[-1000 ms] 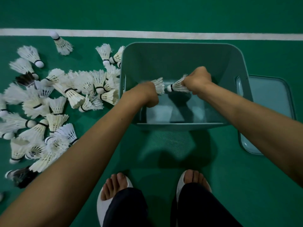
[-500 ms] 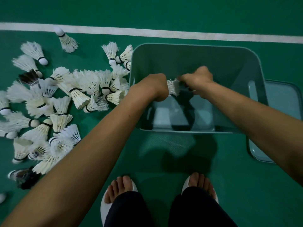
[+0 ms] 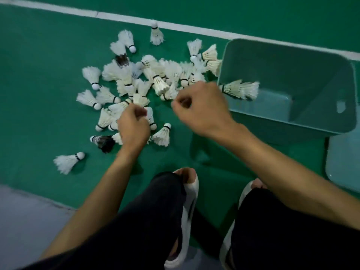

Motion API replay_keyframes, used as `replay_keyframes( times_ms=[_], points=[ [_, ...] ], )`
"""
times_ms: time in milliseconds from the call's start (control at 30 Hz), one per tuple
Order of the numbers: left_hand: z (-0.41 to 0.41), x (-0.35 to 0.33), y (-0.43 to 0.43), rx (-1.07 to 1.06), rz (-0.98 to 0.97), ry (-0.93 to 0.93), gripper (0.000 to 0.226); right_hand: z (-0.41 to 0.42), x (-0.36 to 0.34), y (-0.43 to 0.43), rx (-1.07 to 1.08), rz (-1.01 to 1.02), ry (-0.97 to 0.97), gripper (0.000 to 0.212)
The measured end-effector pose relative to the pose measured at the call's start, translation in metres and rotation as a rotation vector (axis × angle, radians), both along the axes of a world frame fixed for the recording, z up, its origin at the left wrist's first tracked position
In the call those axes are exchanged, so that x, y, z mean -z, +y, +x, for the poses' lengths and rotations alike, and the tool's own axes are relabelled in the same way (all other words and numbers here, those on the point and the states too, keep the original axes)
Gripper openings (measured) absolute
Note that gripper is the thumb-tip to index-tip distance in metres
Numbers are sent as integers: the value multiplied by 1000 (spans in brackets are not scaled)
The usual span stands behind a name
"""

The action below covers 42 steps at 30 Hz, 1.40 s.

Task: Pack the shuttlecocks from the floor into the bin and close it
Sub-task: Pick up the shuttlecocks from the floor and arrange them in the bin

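Observation:
A teal bin (image 3: pixel 282 121) stands open on the green floor at the right. A stacked pair of white shuttlecocks (image 3: pixel 239 89) lies inside it near its left wall. A pile of several white shuttlecocks (image 3: pixel 165 75) is spread on the floor left of the bin. My left hand (image 3: pixel 133 125) hangs over the pile's near edge with its fingers curled, and I see nothing in it. My right hand (image 3: pixel 198 108) is just left of the bin, over the pile, curled into a loose fist with nothing visible in it.
The bin's teal lid (image 3: pixel 342 162) lies flat on the floor right of the bin. A lone shuttlecock (image 3: pixel 66 161) and a dark-feathered one (image 3: pixel 103 142) lie nearer me. A white court line (image 3: pixel 194 29) runs behind. My feet in white slippers (image 3: pixel 187 211) stand below.
Both hands held shuttlecocks inside the bin; they have let go and moved left out of the bin to the pile. The stacked pair now lies in the bin. My view turned left.

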<state>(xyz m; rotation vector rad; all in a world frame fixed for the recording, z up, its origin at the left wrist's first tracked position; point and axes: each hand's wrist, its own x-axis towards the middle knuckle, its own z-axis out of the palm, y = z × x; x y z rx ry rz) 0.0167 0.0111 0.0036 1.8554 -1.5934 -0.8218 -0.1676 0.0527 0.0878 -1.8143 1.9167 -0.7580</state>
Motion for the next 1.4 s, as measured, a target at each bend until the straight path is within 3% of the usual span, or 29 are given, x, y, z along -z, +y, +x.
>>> replay_keyframes(
  times_ms=[133,200,300,400,533,633,800,933,1167,1300,1400],
  points=[
    [66,37,35,-317,141,-352,24,30,44,-2,-274,275,206,22],
    [75,48,48,-270,237,-425,47,37,68,-1,-408,383,285,38],
    [63,63,55,-159,298,-375,75,50,96,5,-540,500,457,57],
    [37,66,45,-244,255,-324,99,51,117,6,-539,474,550,61],
    [12,62,22,-288,208,-350,118,36,124,1,-327,277,422,42],
    [7,67,7,-217,157,-357,110,22,121,-1,-136,244,268,22],
    [15,75,0,-155,162,-387,66,10,121,-1,49,421,161,30],
    [18,67,13,-157,126,-356,59,7,122,3,114,370,149,22],
    [12,26,31,-274,-49,-212,66,11,81,0,115,90,-6,16],
    [-10,-14,21,-181,-276,-116,47,8,32,-10,213,-230,6,23],
    [-44,-48,5,-78,-412,29,36,-16,-3,-16,428,-437,31,23]
  ],
)
